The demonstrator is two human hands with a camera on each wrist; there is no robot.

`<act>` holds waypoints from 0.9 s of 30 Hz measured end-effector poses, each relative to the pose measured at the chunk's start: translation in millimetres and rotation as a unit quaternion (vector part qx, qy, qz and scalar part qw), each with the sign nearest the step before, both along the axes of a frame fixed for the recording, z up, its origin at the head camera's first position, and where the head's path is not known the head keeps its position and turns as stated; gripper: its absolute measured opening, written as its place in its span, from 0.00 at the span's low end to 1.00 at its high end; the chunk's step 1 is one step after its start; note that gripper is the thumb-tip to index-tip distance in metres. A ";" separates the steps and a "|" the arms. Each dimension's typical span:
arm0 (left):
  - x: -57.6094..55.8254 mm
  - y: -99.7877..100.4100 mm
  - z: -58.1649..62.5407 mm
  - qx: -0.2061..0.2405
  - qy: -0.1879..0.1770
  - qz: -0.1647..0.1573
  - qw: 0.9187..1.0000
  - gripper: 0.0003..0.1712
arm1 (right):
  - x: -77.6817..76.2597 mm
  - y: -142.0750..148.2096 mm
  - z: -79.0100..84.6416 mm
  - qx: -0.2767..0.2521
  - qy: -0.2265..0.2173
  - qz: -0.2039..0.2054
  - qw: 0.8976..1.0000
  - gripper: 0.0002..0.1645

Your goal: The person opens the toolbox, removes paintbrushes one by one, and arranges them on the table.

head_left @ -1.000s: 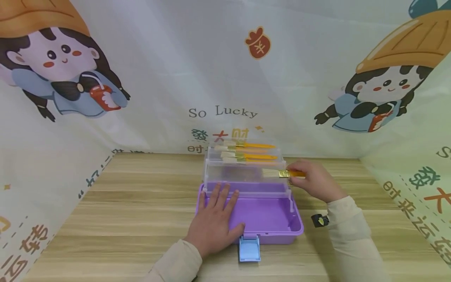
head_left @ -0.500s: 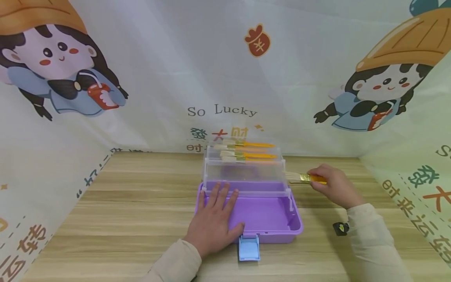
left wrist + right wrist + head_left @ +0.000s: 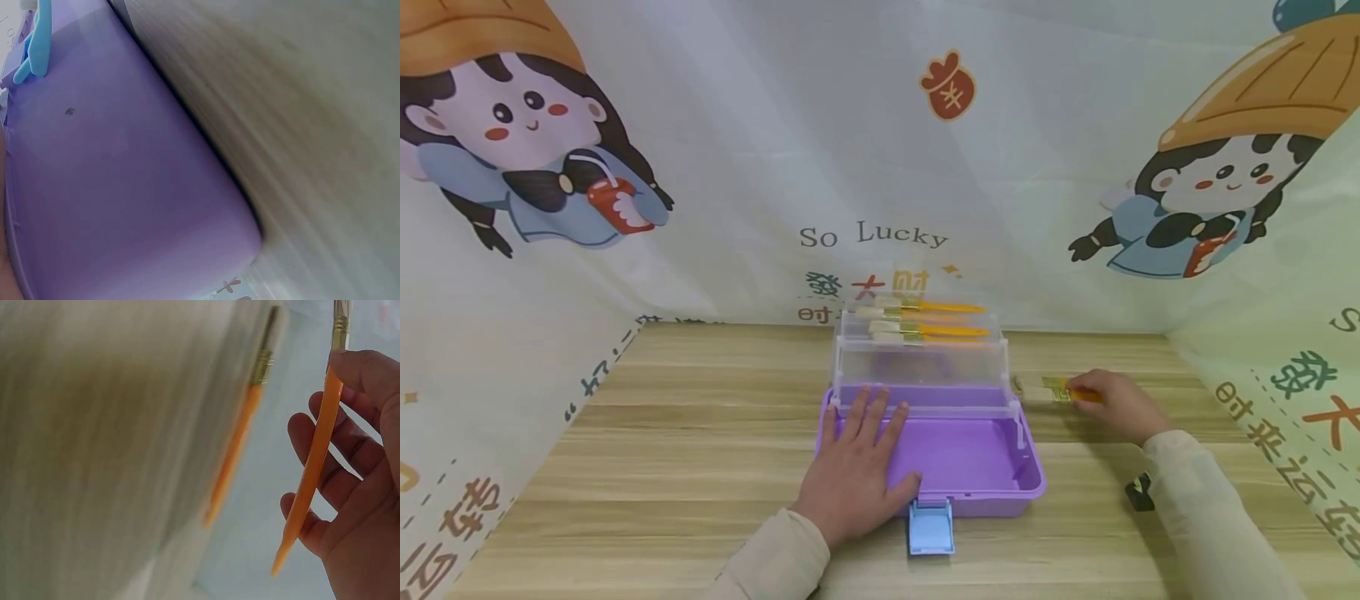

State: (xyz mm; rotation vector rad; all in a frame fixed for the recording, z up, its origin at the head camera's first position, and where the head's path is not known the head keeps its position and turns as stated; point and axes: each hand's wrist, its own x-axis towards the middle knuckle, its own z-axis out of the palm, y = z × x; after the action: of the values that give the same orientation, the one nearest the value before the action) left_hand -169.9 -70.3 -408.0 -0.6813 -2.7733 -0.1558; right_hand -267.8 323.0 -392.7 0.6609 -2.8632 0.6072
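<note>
With the right hand (image 3: 1120, 407), pinching a brush (image 3: 317, 447) at its orange handle between thumb and fingers, holding it just right of the purple box (image 3: 988, 507), with bristles toward the box. With the left hand (image 3: 859, 482), resting spread fingers on the box's left part, near the blue latch (image 3: 931, 533). Farther back, can see other brushes (image 3: 955, 332) on the clear trays (image 3: 917, 367).
</note>
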 end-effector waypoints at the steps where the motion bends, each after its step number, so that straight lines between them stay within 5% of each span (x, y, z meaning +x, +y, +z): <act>1: -0.1 0.0 -0.2 0.000 0.000 0.000 1.000 0.47 | -2.0 1.3 -2.8 0.000 -0.003 0.000 1.000 0.15; 9: -0.6 0.4 -1.1 0.001 0.000 -0.001 1.000 0.47 | -12.9 9.9 -18.8 0.002 -0.025 0.002 1.000 0.13; 27: 0.0 -0.7 -0.7 0.008 0.002 -0.003 1.000 0.47 | -21.0 14.1 -19.3 0.032 -0.068 0.019 0.997 0.12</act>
State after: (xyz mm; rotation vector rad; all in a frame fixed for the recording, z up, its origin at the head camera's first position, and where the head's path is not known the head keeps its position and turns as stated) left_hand -169.9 -71.0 -408.7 -0.6865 -2.7637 -0.1788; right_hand -288.8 337.0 -412.0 0.7113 -3.0133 0.5885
